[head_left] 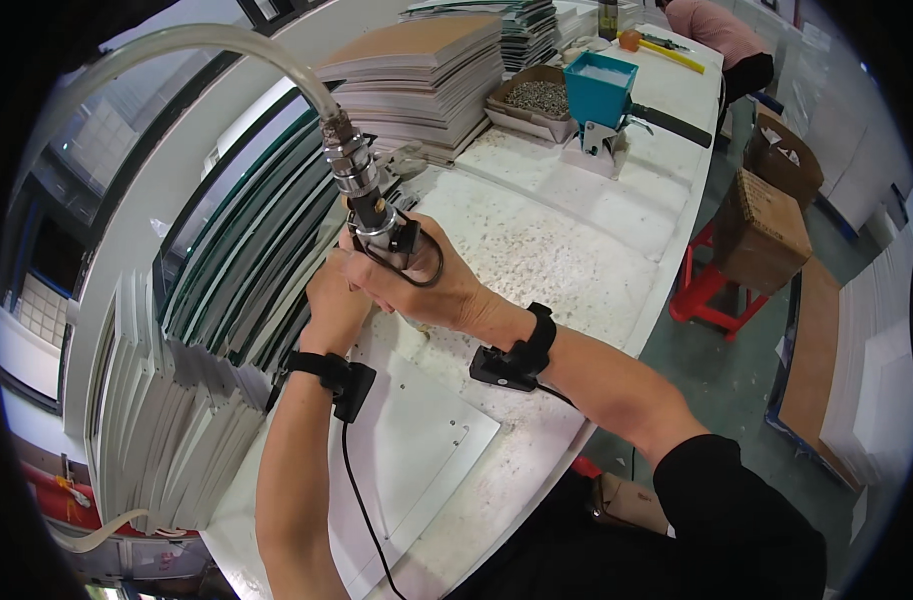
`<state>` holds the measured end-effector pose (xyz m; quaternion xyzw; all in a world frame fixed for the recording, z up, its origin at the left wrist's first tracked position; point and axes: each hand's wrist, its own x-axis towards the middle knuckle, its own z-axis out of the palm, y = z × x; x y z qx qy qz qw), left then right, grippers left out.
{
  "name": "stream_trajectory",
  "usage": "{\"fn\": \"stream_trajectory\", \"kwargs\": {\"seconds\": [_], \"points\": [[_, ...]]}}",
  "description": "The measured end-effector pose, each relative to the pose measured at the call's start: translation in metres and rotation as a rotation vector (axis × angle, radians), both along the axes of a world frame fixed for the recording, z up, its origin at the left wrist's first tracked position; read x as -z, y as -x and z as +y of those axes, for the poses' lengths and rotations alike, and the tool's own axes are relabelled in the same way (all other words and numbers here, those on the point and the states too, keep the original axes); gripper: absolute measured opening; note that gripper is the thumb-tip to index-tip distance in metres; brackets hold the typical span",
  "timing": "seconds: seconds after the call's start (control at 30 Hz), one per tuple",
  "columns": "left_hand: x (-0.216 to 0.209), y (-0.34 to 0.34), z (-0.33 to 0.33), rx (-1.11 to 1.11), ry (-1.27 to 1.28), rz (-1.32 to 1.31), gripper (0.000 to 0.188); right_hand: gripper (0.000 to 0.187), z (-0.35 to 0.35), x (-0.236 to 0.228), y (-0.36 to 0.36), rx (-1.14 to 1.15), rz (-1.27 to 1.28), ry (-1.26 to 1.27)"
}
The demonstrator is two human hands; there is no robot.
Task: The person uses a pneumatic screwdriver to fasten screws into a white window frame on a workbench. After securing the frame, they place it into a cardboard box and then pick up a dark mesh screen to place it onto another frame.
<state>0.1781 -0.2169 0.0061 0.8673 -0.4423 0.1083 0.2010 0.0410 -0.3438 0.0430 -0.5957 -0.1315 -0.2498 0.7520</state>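
My right hand (pixel 437 275) is wrapped round the body of an air-powered hand tool (pixel 377 222), held upright over the white table. A clear hose (pixel 212 38) joins its metal fitting at the top and arcs off to the left. My left hand (pixel 335 305) is close beside the right one, below the tool. Its fingers are mostly hidden, so what they hold or touch cannot be made out. Under my forearms lies a flat white panel (pixel 407 455) with small holes near its edge. The tool's lower end is hidden behind my hands.
Dark, green-edged panels (pixel 242 235) and white boards (pixel 167 420) stand packed at left. Behind are a board stack (pixel 422 85), a box of small metal parts (pixel 539 97) and a teal bin (pixel 602 85). A carton (pixel 762 232) rests on a red stool (pixel 707 290); a person (pixel 717 35) bends beyond.
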Motion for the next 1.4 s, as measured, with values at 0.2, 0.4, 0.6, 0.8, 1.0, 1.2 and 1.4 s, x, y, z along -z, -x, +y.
{"fn": "stream_trajectory", "kwargs": {"seconds": [0.2,0.4,0.6,0.8,1.0,1.2,1.4], "points": [[0.01,-0.013,-0.005,0.077,-0.015,-0.083,0.047,0.015,-0.004,0.001,-0.005,0.004,-0.013,-0.043],[-0.007,0.006,-0.002,0.01,0.047,0.089,0.025,0.025,-0.009,0.0,-0.005,0.015,0.055,-0.078],[0.003,0.044,0.056,-0.164,0.316,0.45,0.012,0.028,-0.009,-0.012,0.005,0.021,-0.054,-0.11],[0.025,0.107,0.107,-0.111,0.544,1.16,0.013,0.027,0.003,-0.025,0.026,-0.005,-0.156,-0.179],[0.028,0.123,0.114,-0.083,0.666,1.311,0.009,0.029,0.027,-0.028,0.034,-0.028,-0.197,-0.158],[0.031,0.121,0.114,-0.058,0.658,1.321,0.008,0.029,0.026,-0.024,0.03,-0.027,-0.232,-0.205],[0.03,0.121,0.115,-0.047,0.607,1.303,0.01,0.029,0.026,-0.021,0.026,-0.032,-0.231,-0.226]]}}
